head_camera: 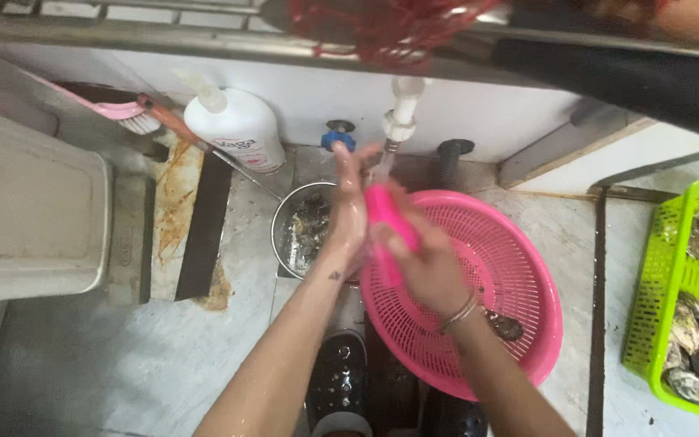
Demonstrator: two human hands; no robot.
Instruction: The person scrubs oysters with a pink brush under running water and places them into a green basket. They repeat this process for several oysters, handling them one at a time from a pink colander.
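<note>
My right hand [426,263] grips a pink brush [390,222] over the rim of a round pink colander [519,324]. My left hand [348,206] is held upright against the brush's tip, fingers together, wet under water running from a white tap [402,113]. What lies between left palm and brush is hidden. One dark oyster [505,326] lies in the colander near my right wrist. A metal bowl [305,231] with dark shells sits just left of my left hand.
A green basket [665,267] of oysters stands at the right. A white bottle [236,129], a pink scrub brush [127,113] and a blue valve [337,137] line the back wall. A grey tub [34,218] is at left. Dark sandals [341,380] are below.
</note>
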